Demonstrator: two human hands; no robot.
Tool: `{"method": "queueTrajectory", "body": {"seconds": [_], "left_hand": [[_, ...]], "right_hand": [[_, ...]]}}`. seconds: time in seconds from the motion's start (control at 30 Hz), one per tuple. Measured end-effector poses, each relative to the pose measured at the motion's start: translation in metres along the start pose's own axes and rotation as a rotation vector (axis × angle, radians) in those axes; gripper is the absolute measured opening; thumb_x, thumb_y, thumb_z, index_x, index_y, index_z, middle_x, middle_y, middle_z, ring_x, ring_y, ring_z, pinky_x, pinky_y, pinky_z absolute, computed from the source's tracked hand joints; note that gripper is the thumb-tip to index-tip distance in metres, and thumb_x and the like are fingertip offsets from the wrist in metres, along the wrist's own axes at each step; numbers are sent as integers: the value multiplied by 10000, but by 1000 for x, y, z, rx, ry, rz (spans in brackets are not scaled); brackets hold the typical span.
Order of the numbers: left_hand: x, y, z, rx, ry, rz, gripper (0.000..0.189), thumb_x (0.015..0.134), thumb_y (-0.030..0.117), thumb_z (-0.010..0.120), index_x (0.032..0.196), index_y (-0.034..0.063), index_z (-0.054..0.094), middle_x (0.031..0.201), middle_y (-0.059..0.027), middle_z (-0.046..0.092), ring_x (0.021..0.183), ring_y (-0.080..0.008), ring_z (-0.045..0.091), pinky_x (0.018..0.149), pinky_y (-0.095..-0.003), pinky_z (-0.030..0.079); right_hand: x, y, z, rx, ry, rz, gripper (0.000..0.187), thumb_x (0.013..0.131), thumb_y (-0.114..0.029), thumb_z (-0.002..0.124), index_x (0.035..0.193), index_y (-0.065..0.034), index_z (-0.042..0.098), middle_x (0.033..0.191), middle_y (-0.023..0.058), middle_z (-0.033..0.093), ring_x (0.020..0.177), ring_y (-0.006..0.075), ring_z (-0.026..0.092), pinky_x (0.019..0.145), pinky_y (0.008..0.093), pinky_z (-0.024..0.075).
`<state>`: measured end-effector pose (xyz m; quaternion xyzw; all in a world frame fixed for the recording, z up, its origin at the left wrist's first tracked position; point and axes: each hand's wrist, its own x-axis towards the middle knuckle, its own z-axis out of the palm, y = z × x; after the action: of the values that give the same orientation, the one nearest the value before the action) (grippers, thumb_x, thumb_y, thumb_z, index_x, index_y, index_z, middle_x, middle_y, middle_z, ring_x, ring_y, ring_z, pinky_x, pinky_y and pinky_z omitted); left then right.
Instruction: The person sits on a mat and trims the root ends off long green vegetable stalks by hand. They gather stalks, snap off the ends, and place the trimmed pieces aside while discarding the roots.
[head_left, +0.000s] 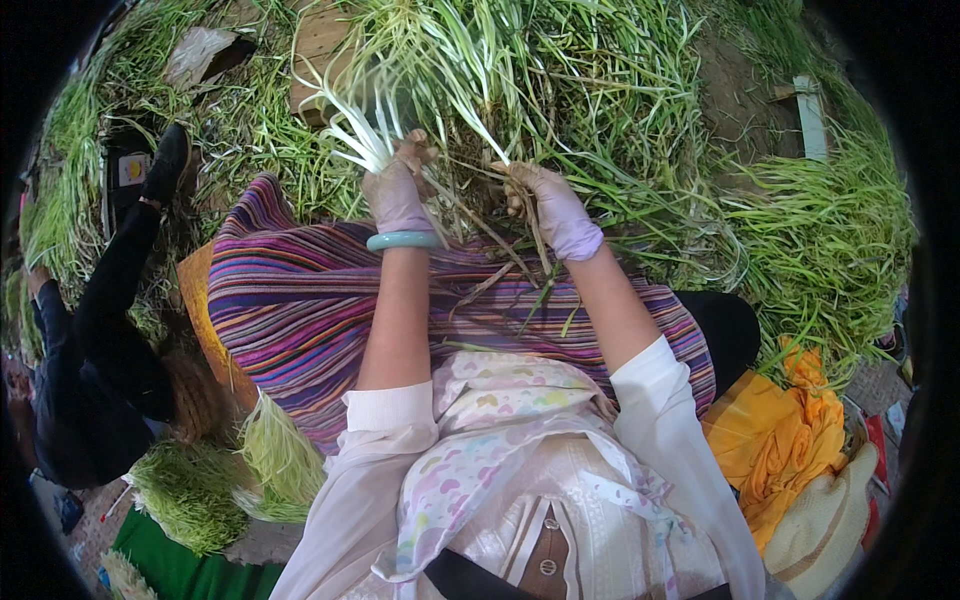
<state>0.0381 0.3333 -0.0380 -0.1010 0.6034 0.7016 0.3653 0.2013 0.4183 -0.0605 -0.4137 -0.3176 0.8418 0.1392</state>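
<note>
My left hand (396, 187), in a thin soiled glove with a pale bangle at the wrist, grips a bunch of white-stemmed chive-like shoots (360, 129) that fan up and to the left. Gloved as well, my right hand (551, 204) holds the base of a long white-and-green shoot (474, 120) between its fingers. Dry brown stalks (480, 221) hang below both hands, over the striped cloth (300, 292) on my lap. A thick heap of loose green shoots (607, 60) lies just beyond my hands.
A wooden board (319, 45) sits among the shoots. At left, another person in dark clothing (90, 405) sits near piled green bundles (184, 487) and a green cloth (172, 559). At right lie orange cloth (795, 435), a pale woven hat (825, 525) and more shoots (825, 240).
</note>
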Motion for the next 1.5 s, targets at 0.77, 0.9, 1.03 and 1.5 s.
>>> {"method": "queueTrajectory", "body": {"seconds": [0.77, 0.9, 1.03, 1.5], "left_hand": [[3, -28, -1, -64, -338, -242, 82, 845, 62, 605, 913, 18, 616, 639, -16, 614, 421, -59, 432, 385, -189, 314], [3, -14, -2, -164, -475, -147, 118, 890, 117, 554, 947, 20, 588, 633, -45, 619, 409, -64, 401, 375, -210, 316], [-1, -7, -1, -220, -493, -195, 163, 923, 86, 477, 1034, 7, 566, 672, -45, 597, 433, -72, 413, 384, -213, 321], [4, 13, -6, -325, -675, -196, 382, 980, 242, 433, 1269, -7, 452, 574, 44, 372, 434, -35, 308, 339, -172, 273]], "right_hand": [[-25, -1, 34, -584, -3, -304, 237, 902, -210, 621, 776, -10, 605, 815, -1, 659, 724, 52, 523, 678, 217, 436], [-37, -7, 27, -407, -69, -252, 234, 902, -286, 616, 892, -52, 632, 712, -55, 574, 622, 35, 463, 556, 201, 383], [-30, 3, -22, -557, 22, -367, 302, 918, -323, 575, 1034, -48, 624, 791, -9, 637, 596, 32, 480, 544, 152, 390], [-57, -105, -133, -1162, 695, -743, 255, 921, -203, 532, 1148, -99, 587, 1157, 99, 614, 1015, 239, 587, 886, 364, 457]]}}
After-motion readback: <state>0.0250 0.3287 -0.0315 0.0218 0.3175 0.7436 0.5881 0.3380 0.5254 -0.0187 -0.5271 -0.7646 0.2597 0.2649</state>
